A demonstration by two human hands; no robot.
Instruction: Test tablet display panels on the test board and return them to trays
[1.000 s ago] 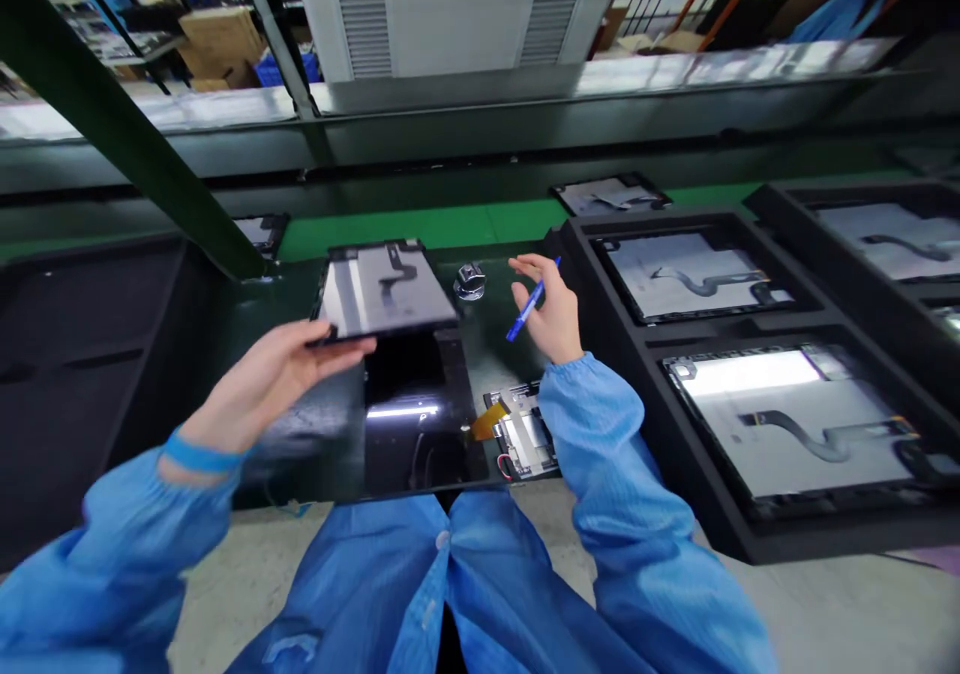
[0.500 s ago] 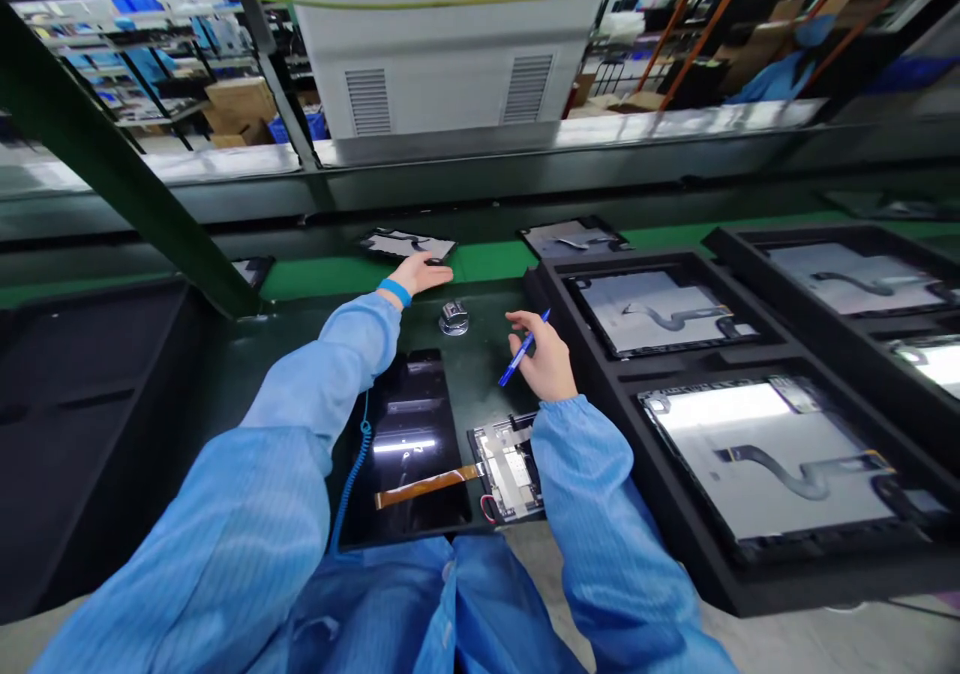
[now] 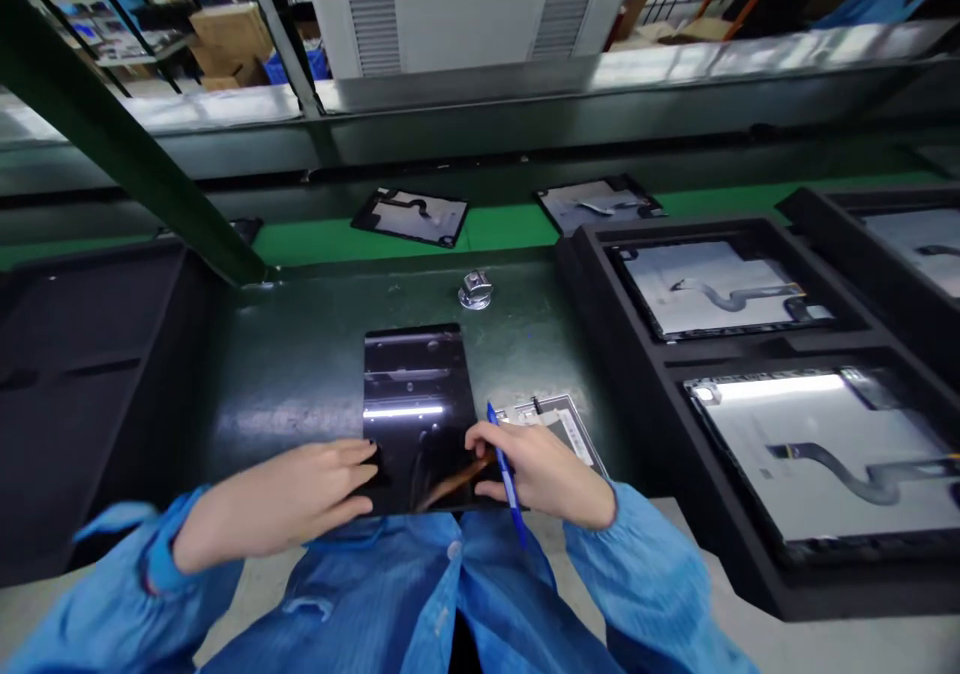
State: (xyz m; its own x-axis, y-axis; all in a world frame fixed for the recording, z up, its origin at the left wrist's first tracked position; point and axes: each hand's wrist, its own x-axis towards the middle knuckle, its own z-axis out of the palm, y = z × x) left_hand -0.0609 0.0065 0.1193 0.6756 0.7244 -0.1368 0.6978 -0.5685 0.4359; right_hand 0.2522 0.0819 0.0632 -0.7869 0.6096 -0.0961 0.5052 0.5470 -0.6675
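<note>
A glossy black screen panel (image 3: pixel 412 384) lies flat on the dark green bench in front of me. My left hand (image 3: pixel 300 494) is at its left edge, fingers stretched out and fingertips at the glass. A blue pen (image 3: pixel 511 494) is held in my right hand (image 3: pixel 551 469), which is at the panel's right edge. Close to those fingers, an orange ribbon cable (image 3: pixel 459 482) runs over the panel; whether they pinch it I cannot tell. Partly hidden behind my right hand is a flat, silvery, labelled module (image 3: pixel 574 429).
A small metal fixture (image 3: pixel 475 291) stands behind the panel. On the green belt lie two screen assemblies (image 3: pixel 420 217) (image 3: pixel 596 202). Black foam trays (image 3: pixel 667 374) with screens flank me on the right, another dark tray (image 3: pixel 75 354) on the left. A green post (image 3: pixel 150 154) slants at left.
My left hand has come back from the screen on the belt to the panel's left edge. My right hand, still with the pen, has moved down to the panel's right edge. The view has tilted downward.
</note>
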